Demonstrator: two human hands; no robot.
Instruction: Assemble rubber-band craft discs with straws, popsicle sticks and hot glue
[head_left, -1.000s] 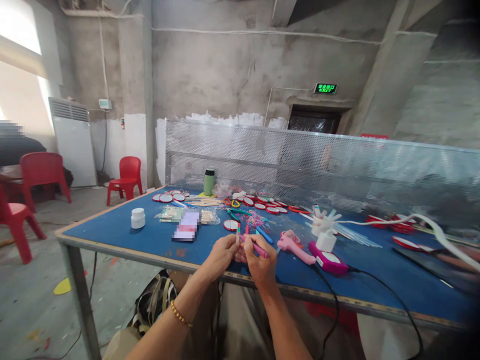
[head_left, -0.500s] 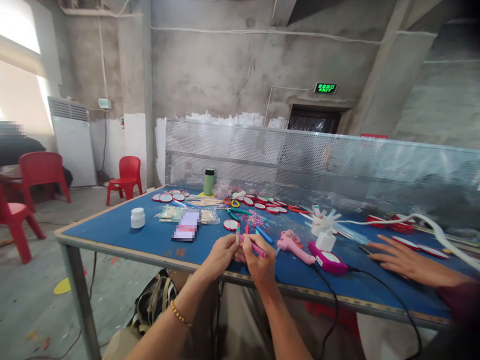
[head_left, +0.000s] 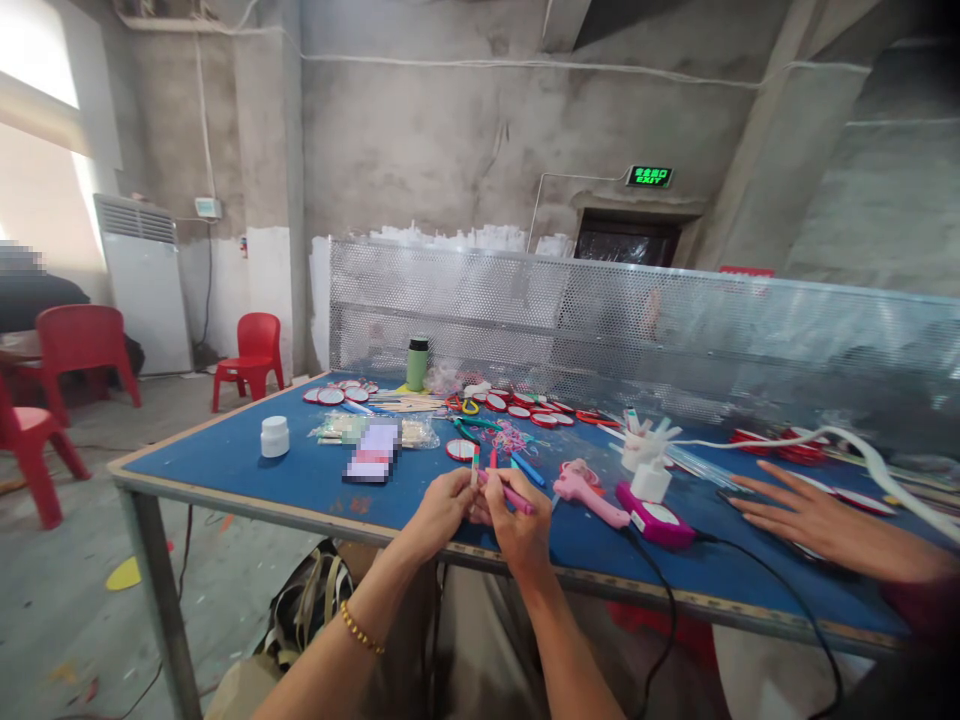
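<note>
Near the table's front edge, my left hand (head_left: 444,508) is closed on a small white stick with red and green bands at its top (head_left: 475,464). My right hand (head_left: 523,530) grips a pink marker pen (head_left: 517,494), its tip close to the stick; the exact point of contact is hidden by my fingers. Just beyond my hands lie a blue marker (head_left: 529,470), a red marker (head_left: 493,459) and a round, red-rimmed white disc (head_left: 460,450). A pink hot glue gun (head_left: 589,492) rests to the right.
On the blue table (head_left: 247,485) are a phone (head_left: 373,450), a white jar (head_left: 274,436), a green bottle (head_left: 418,365), several red-rimmed discs (head_left: 517,411), a cup of sticks (head_left: 641,445) and a purple box (head_left: 660,522). A co-worker's hand (head_left: 817,515) lies at right. Perforated metal screen (head_left: 480,305) stands behind.
My hands stay almost still with the stick and the pink marker. The co-worker's hand at right has shifted slightly, and more of a dark flat object shows beneath it.
</note>
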